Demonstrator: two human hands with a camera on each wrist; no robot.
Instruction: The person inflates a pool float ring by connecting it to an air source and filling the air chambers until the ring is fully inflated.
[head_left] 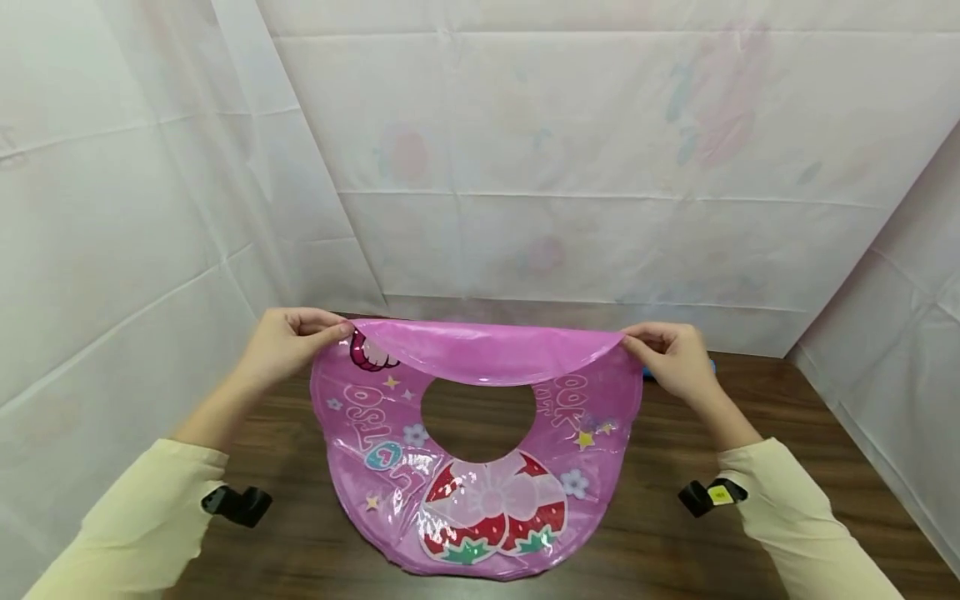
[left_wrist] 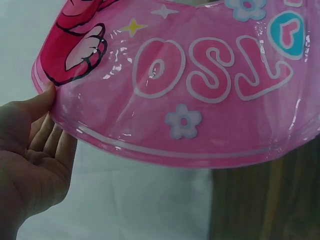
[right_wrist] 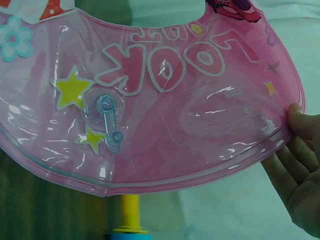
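A flat, pink inflatable swim ring [head_left: 375,467] with strawberries, stars, flowers and lettering spans the space between my hands. Its top part flops over toward me, showing a plain pink side, and the round centre hole shows below that fold. With thumb and fingers, my left hand [head_left: 288,346] pinches the ring's upper left edge. My right hand [head_left: 675,354] pinches the upper right edge the same way. In the right wrist view a clear valve [right_wrist: 106,107] with a small attached cap sits beside a yellow star. The ring's lower part hangs over the table.
Behind the ring, by the right hand, lies a partly hidden item with a yellow shaft [right_wrist: 130,212] and a blue part [right_wrist: 131,236]. The dark wood table [head_left: 675,517] meets pale printed cloth [head_left: 600,167] at the back and sides.
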